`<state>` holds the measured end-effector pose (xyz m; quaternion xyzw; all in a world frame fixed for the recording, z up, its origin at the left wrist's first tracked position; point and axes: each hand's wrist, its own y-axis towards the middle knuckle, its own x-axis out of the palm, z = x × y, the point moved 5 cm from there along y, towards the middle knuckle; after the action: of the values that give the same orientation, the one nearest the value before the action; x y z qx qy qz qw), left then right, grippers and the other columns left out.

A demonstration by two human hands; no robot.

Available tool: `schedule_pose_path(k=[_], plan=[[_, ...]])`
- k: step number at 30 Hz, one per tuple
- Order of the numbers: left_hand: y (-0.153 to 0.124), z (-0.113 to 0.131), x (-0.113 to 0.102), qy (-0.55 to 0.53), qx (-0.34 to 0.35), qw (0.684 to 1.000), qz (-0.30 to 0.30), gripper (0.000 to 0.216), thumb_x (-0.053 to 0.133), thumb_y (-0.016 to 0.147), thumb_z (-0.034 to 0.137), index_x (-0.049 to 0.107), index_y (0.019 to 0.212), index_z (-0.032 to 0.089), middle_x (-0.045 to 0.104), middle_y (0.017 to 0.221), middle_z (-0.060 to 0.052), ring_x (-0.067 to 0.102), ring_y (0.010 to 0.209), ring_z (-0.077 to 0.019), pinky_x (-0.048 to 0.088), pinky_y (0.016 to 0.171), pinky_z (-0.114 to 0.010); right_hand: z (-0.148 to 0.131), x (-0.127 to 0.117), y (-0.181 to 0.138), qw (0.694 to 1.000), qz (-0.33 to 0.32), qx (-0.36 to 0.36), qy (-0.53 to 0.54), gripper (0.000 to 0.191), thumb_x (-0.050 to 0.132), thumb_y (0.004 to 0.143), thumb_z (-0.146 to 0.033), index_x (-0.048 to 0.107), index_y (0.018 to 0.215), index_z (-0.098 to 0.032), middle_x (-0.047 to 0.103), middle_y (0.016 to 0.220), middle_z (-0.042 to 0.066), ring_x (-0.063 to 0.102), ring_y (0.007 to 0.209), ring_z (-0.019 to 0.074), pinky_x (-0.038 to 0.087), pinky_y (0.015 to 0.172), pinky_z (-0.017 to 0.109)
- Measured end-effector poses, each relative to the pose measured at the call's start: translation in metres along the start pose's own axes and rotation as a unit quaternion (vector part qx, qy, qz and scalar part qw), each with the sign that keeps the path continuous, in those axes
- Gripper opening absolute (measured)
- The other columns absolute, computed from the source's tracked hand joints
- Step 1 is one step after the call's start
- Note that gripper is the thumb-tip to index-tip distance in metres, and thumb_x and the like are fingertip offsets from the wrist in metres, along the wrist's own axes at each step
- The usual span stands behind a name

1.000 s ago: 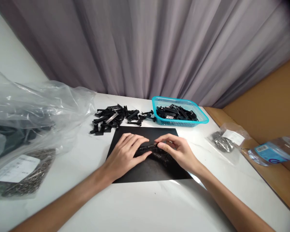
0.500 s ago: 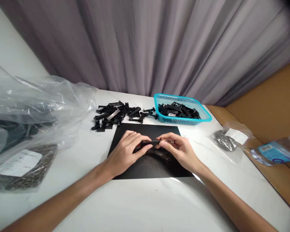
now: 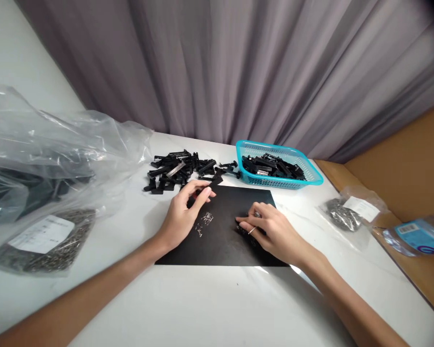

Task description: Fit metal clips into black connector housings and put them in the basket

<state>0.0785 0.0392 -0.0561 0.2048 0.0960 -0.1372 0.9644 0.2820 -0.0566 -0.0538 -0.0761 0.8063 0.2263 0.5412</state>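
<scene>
My left hand [image 3: 190,205] pinches a small black plastic part [image 3: 216,182] between thumb and fingers, above the far left part of the black mat [image 3: 224,250]. Low over the mat's right side, my right hand [image 3: 273,229] has its fingers curled together. A thin, shiny metal pin [image 3: 252,230] shows at its fingertips. Between the hands lies a scatter of tiny metal pieces [image 3: 207,219]. More small metal bits sit by the right hand's fingers, partly hidden by them.
Beyond the mat is a heap of black plastic parts [image 3: 169,168]. A blue basket [image 3: 282,184] holds similar parts. At the left lie a large clear bag [image 3: 94,130] and a labelled bag of small metal pieces [image 3: 65,246]. Another labelled bag [image 3: 342,214] and blue-labelled packaging [image 3: 415,233] lie right.
My hands were together over the mat with the black part between them. The left has drawn it away and up; the right has dropped to the metal pieces. The view shifted slightly.
</scene>
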Motion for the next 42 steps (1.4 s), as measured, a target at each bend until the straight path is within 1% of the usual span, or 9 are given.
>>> schedule_pose_path(k=[4, 7, 13, 17, 25, 29, 35, 39, 42], plan=[[0.0, -0.001, 0.0, -0.027, -0.002, 1.0, 0.0, 0.022, 0.061, 0.102, 0.041, 0.061, 0.113, 0.022, 0.076, 0.105, -0.003, 0.071, 0.096, -0.0179, 0.052, 0.094, -0.033, -0.012, 0.007, 0.0, 0.998, -0.025, -0.034, -0.053, 0.035, 0.045, 0.108, -0.026, 0.068, 0.132, -0.014, 0.062, 0.096, 0.011, 0.055, 0.082, 0.0241, 0.048, 0.075, 0.04], [-0.002, 0.001, 0.005, -0.051, -0.014, 0.998, -0.023, 0.024, 0.06, 0.102, 0.042, 0.059, 0.116, 0.022, 0.077, 0.108, -0.005, 0.075, 0.097, -0.0193, 0.054, 0.096, -0.035, -0.015, 0.01, 0.002, 0.998, 0.0, -0.031, -0.062, 0.034, 0.045, 0.108, -0.023, 0.066, 0.133, -0.013, 0.064, 0.099, 0.012, 0.056, 0.085, 0.0251, 0.047, 0.075, 0.04], [-0.006, 0.007, 0.011, -0.039, -0.019, 0.997, -0.061, 0.026, 0.06, 0.102, 0.043, 0.057, 0.118, 0.022, 0.079, 0.109, -0.005, 0.078, 0.092, -0.0198, 0.058, 0.091, -0.034, -0.004, 0.004, 0.006, 0.995, 0.096, -0.007, -0.036, 0.015, 0.052, 0.105, -0.017, 0.066, 0.103, -0.018, 0.068, 0.096, 0.008, 0.057, 0.087, 0.0241, 0.045, 0.077, 0.038], [-0.009, 0.011, 0.013, 0.01, 0.008, 0.996, -0.085, 0.026, 0.06, 0.101, 0.042, 0.058, 0.12, 0.023, 0.08, 0.108, -0.003, 0.077, 0.087, -0.0181, 0.058, 0.089, -0.033, 0.004, -0.008, 0.004, 0.991, 0.136, 0.016, -0.002, 0.012, 0.053, 0.104, -0.015, 0.062, 0.101, -0.02, 0.068, 0.096, 0.007, 0.056, 0.088, 0.0236, 0.045, 0.08, 0.038], [-0.015, 0.012, 0.022, 0.027, 0.009, 0.989, -0.142, 0.041, 0.063, 0.099, 0.041, 0.054, 0.135, 0.023, 0.077, 0.11, -0.003, 0.079, 0.089, -0.017, 0.062, 0.09, -0.03, 0.005, -0.013, 0.001, 0.99, 0.131, 0.022, 0.053, 0.004, 0.062, 0.102, -0.02, 0.062, 0.098, -0.022, 0.068, 0.089, 0.004, 0.056, 0.084, 0.0216, 0.047, 0.073, 0.033], [-0.019, 0.014, 0.027, -0.007, -0.028, 0.984, -0.174, 0.059, 0.066, 0.096, 0.041, 0.046, 0.15, 0.025, 0.072, 0.103, -0.002, 0.08, 0.084, -0.0186, 0.066, 0.077, -0.028, 0.009, -0.007, 0.0, 0.991, 0.118, 0.032, 0.055, 0.006, 0.058, 0.104, -0.021, 0.063, 0.101, -0.022, 0.064, 0.089, 0.004, 0.058, 0.083, 0.0204, 0.049, 0.073, 0.032], [-0.023, 0.017, 0.032, -0.1, -0.084, 0.968, -0.213, 0.067, 0.069, 0.094, 0.039, 0.04, 0.155, 0.034, 0.07, 0.106, -0.002, 0.08, 0.083, -0.0202, 0.068, 0.067, -0.028, 0.012, 0.0, 0.0, 0.991, 0.059, 0.053, 0.111, 0.023, 0.046, 0.104, -0.01, 0.062, 0.111, -0.025, 0.064, 0.098, 0.005, 0.064, 0.089, 0.019, 0.055, 0.078, 0.032], [-0.026, 0.014, 0.037, -0.127, -0.089, 0.958, -0.241, 0.06, 0.067, 0.095, 0.037, 0.044, 0.151, 0.034, 0.069, 0.109, -0.004, 0.079, 0.083, -0.0195, 0.067, 0.064, -0.027, 0.009, 0.001, 0.0, 0.987, 0.062, 0.038, 0.142, 0.028, 0.042, 0.103, -0.009, 0.057, 0.117, -0.028, 0.067, 0.112, 0.005, 0.067, 0.099, 0.0196, 0.058, 0.081, 0.033], [-0.026, 0.013, 0.038, -0.116, -0.066, 0.96, -0.247, 0.065, 0.069, 0.093, 0.032, 0.041, 0.151, 0.032, 0.069, 0.112, -0.005, 0.076, 0.086, -0.0186, 0.065, 0.069, -0.029, 0.012, 0.003, -0.002, 0.981, 0.072, 0.055, 0.17, 0.033, 0.043, 0.102, -0.009, 0.054, 0.126, -0.029, 0.066, 0.12, 0.006, 0.07, 0.105, 0.0194, 0.06, 0.081, 0.032]])
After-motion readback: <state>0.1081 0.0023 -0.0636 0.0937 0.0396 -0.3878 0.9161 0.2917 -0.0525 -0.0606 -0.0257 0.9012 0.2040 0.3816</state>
